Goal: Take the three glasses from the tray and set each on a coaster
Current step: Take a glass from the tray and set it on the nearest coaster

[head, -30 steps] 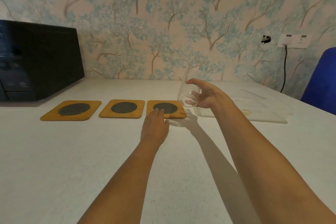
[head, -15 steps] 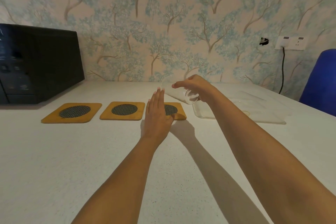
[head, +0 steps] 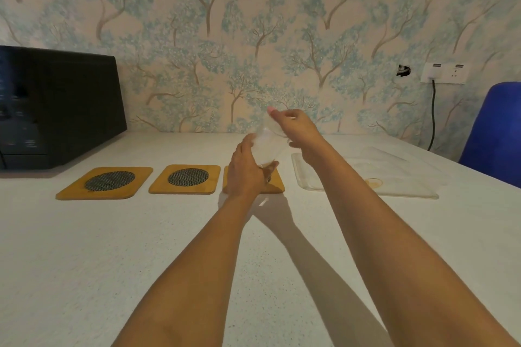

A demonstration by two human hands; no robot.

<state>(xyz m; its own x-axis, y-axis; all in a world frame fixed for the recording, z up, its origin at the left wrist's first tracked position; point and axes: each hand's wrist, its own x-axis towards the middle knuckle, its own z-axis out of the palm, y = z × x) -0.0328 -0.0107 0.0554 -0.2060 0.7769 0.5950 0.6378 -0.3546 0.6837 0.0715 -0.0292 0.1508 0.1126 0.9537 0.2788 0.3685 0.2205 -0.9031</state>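
Note:
A clear glass (head: 266, 146) is held in the air above the right coaster (head: 275, 184), between both hands. My right hand (head: 298, 129) grips its upper part from the right. My left hand (head: 246, 170) is wrapped around its lower part and hides most of the right coaster. Two more wooden coasters with dark mesh centres lie bare: the middle coaster (head: 186, 179) and the left coaster (head: 105, 182). The clear tray (head: 366, 177) lies to the right; I cannot make out any glass on it.
A black microwave (head: 56, 107) stands at the back left of the white counter (head: 141, 248). A blue chair (head: 496, 132) stands at the far right. A wall socket (head: 445, 73) with a black cable is on the wallpapered wall.
My right hand carried the glass left from the tray's edge to above the right coaster and raised it. My left hand lifted off the counter and took hold of the glass's lower part.

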